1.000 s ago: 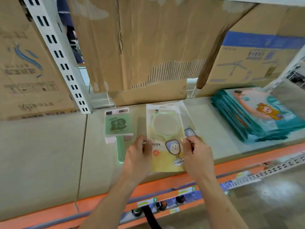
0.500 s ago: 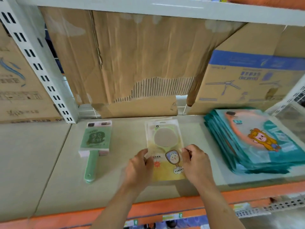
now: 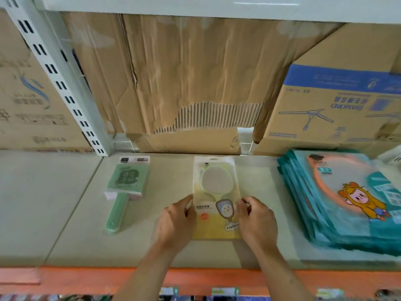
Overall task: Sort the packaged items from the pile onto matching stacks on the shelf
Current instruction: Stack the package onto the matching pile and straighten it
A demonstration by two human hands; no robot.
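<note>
My left hand and right hand pinched, with curled fingers, the two side edges of the mirror pack, which lay flat on the shelf between them. It seemed light, its film slippery and floppy and the mirror inside breakable, so those lower edges suited holding. I counted one such pack showing, one green brush pack to the left, and one teal stack to the right, its bags too layered to count.
</note>
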